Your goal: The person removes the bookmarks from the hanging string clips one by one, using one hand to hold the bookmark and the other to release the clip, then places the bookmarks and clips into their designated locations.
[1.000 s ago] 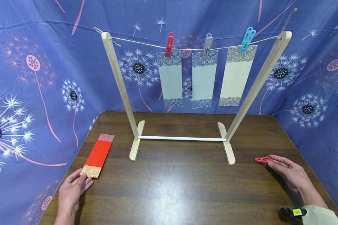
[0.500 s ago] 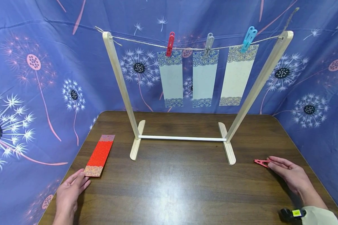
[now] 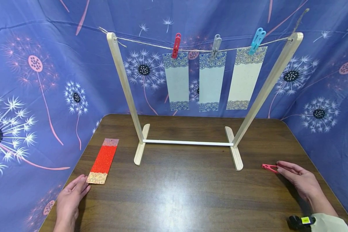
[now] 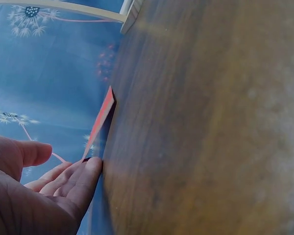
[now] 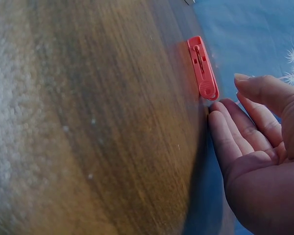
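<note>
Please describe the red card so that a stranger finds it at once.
On the brown table stands a wooden frame. Left of it, by the left hand, is a gold-ended red card. Unlike the three pale cards, it is not hanging.

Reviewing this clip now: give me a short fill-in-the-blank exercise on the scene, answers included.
1. ____ hanging cards are clipped to the string.
2. The rightmost clip on it is ____.
3. The loose red card has a ____ end nearest the left hand.
4. The clothespin by the right hand is ____.

Missing words: three; blue; gold; red.
</note>
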The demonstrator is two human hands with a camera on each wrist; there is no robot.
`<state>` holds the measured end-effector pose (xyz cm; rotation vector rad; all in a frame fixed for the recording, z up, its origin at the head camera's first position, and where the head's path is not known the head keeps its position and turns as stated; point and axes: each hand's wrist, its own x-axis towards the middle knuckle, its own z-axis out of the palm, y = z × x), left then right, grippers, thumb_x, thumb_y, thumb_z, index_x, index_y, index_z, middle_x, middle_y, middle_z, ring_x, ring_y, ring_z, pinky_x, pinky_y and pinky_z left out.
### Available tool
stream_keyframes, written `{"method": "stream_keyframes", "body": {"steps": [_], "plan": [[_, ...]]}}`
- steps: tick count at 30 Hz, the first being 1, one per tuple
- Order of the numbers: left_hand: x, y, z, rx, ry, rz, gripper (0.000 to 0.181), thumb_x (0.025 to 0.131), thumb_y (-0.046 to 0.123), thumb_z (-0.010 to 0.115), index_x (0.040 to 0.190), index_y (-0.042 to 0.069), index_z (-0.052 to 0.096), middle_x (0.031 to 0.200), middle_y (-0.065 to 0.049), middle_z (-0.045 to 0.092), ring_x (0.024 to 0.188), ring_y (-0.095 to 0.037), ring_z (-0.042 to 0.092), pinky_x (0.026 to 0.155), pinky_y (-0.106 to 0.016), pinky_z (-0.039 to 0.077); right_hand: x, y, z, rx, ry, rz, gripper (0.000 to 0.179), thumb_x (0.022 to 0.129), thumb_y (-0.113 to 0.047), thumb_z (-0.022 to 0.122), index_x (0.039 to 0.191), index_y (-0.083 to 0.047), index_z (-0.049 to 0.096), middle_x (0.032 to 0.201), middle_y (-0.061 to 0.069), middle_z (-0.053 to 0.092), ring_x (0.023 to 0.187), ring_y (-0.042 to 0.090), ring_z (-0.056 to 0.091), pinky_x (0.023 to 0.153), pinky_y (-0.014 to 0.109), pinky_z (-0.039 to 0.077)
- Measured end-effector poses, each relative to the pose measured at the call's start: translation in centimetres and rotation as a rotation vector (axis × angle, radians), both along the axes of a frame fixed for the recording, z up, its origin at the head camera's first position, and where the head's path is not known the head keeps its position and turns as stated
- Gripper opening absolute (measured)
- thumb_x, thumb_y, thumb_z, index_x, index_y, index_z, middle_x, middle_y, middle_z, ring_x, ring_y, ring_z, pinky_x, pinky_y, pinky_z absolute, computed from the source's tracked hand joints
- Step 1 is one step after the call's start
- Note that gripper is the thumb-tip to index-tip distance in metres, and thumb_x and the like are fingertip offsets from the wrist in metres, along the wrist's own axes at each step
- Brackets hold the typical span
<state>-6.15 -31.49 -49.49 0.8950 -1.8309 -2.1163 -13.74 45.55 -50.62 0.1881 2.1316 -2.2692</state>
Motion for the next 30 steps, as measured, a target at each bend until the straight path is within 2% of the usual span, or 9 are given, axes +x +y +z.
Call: {"method": "stream_keyframes", "body": {"steps": [5, 9, 16, 23, 26, 30], "plan": [[0.1, -0.2, 0.1, -0.012, 0.007, -0.012, 0.064, 0.092, 0.027, 0.065, 0.14, -0.007, 0.039, 0.098, 0.018, 0.064, 0.091, 0.0, 0.065, 0.081, -0.021, 0.054, 0.0, 0.1, 0.1, -0.002, -0.002, -0.002, 0.039, 0.088, 0.001, 0.066, 0.126, -0.004, 0.062, 0.11, -0.009, 0.069, 0.097, 0.001, 0.064, 0.077, 0.015, 0.053], [0.0, -0.2, 0.0, 0.011, 0.032, 0.008, 0.061, 0.091, 0.024, 0.067, 0.138, -0.006, 0.043, 0.099, 0.014, 0.067, 0.092, -0.002, 0.065, 0.082, -0.021, 0.054, 0.0, 0.2, 0.0, -0.02, 0.004, 0.012, 0.039, 0.089, 0.002, 0.065, 0.127, -0.002, 0.061, 0.111, -0.008, 0.069, 0.099, 0.001, 0.064, 0.078, 0.016, 0.053], [0.0, -0.1, 0.2, 0.018, 0.041, -0.016, 0.063, 0.092, 0.024, 0.066, 0.139, -0.007, 0.039, 0.098, 0.011, 0.069, 0.094, -0.003, 0.066, 0.082, -0.022, 0.054, 0.0, 0.5, 0.4, -0.01, -0.023, -0.003, 0.039, 0.088, -0.002, 0.067, 0.127, -0.005, 0.061, 0.109, -0.01, 0.069, 0.097, 0.001, 0.064, 0.077, 0.018, 0.054], [-0.3, 0.6, 0.6, 0.021, 0.133, -0.019, 0.051, 0.092, 0.02, 0.066, 0.134, -0.001, 0.047, 0.101, 0.004, 0.071, 0.092, -0.011, 0.068, 0.078, -0.027, 0.057, -0.6, 1.7, 2.0, -0.127, 0.073, 0.05, 0.037, 0.092, 0.006, 0.059, 0.128, -0.003, 0.06, 0.114, 0.0, 0.068, 0.102, 0.012, 0.065, 0.082, 0.027, 0.054], [-0.6, 1.0, 0.9, 0.012, 0.17, -0.037, 0.045, 0.093, 0.019, 0.064, 0.132, 0.001, 0.05, 0.102, 0.005, 0.071, 0.092, -0.012, 0.068, 0.077, -0.028, 0.057, -0.8, 2.0, 3.0, -0.077, 0.076, 0.007, 0.038, 0.092, 0.001, 0.061, 0.129, -0.007, 0.059, 0.114, -0.003, 0.068, 0.099, 0.009, 0.066, 0.079, 0.026, 0.056], [-0.8, 1.1, 1.3, 0.013, 0.176, -0.062, 0.048, 0.094, 0.021, 0.063, 0.134, -0.001, 0.046, 0.102, 0.007, 0.07, 0.092, -0.013, 0.068, 0.077, -0.028, 0.057, -1.2, 2.2, 4.5, 0.011, 0.096, -0.035, 0.043, 0.091, -0.003, 0.064, 0.133, -0.008, 0.054, 0.113, -0.007, 0.067, 0.097, 0.005, 0.065, 0.077, 0.022, 0.056]]}}
